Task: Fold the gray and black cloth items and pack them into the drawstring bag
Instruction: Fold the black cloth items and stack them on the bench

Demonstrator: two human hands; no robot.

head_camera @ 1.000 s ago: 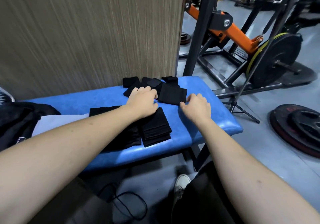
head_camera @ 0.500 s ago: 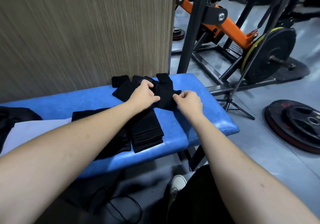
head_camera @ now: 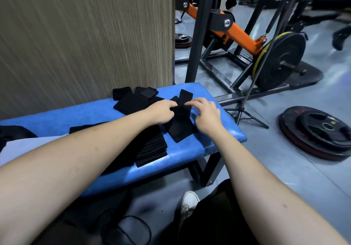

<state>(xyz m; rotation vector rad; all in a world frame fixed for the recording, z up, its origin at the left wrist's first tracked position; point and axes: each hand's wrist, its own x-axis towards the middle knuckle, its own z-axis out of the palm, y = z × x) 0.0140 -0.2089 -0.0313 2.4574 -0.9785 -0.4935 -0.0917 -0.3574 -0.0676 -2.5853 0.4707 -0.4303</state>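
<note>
On the blue padded bench (head_camera: 57, 115) both hands work one black cloth piece (head_camera: 179, 129) near the bench's right end. My left hand (head_camera: 161, 111) grips the cloth's upper left part and my right hand (head_camera: 206, 114) pinches its upper edge, so the cloth is lifted and tilted. A stack of folded black cloths (head_camera: 152, 149) lies under my left forearm near the front edge. Several loose black cloth pieces (head_camera: 131, 101) lie spread by the wall. A dark bag-like fabric (head_camera: 13, 133) lies at the far left, mostly out of view.
A wood-grain wall panel (head_camera: 85, 36) stands right behind the bench. To the right are a black and orange gym machine (head_camera: 239, 36), a tripod (head_camera: 245, 111) and weight plates (head_camera: 319, 132) on the grey floor. A white sheet (head_camera: 24, 146) lies on the bench's left part.
The hands have raised the black cloth piece off the bench and drawn it nearer, turning it; a second ago both hands lay flat on it farther back.
</note>
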